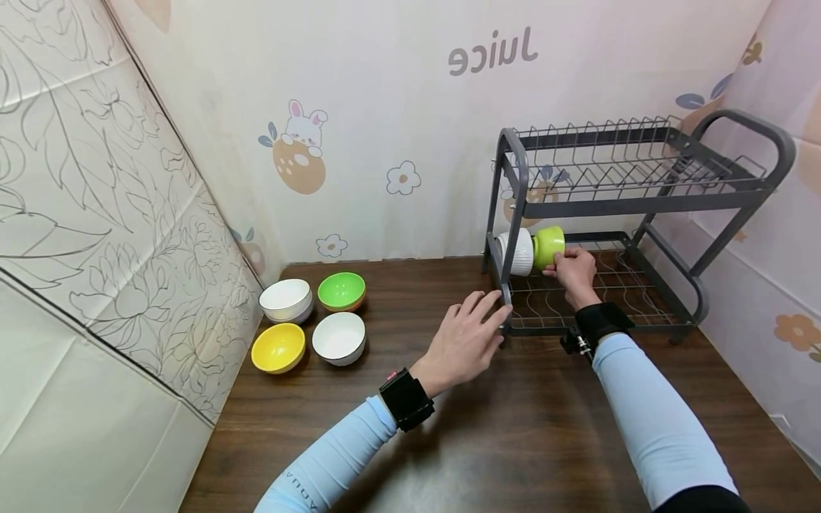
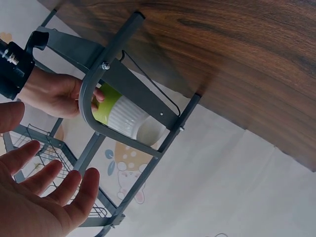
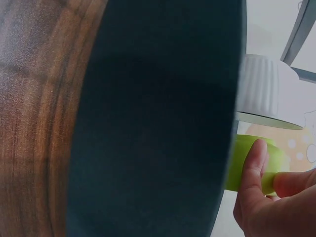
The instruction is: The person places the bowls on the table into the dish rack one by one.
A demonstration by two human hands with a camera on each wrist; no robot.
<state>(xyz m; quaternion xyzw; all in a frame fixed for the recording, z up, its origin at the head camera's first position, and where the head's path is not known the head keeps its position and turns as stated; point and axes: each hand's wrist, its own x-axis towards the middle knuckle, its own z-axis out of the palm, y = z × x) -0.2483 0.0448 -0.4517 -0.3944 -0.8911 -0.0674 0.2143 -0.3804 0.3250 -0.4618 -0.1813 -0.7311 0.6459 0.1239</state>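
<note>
My right hand (image 1: 575,276) pinches a small lime-green bowl (image 1: 548,244) by its base. The bowl lies on its side in the lower tier of a grey metal dish rack (image 1: 648,208). Beside it, toward the rack's left end, a white ribbed bowl (image 1: 522,254) stands on edge. The right wrist view shows thumb and finger on the green bowl (image 3: 242,153), close to the white bowl's rim (image 3: 271,121). My left hand (image 1: 467,338) is near the rack's left front post, fingers spread; the left wrist view shows nothing in its palm.
Left on the brown wooden table (image 1: 449,449) are two white bowls (image 1: 338,338) (image 1: 286,298), a green bowl (image 1: 342,291) and a yellow bowl (image 1: 279,348); some look stacked. The rack's upper wire tier (image 1: 616,171) overhangs the right hand. Patterned walls (image 1: 398,107) enclose the table.
</note>
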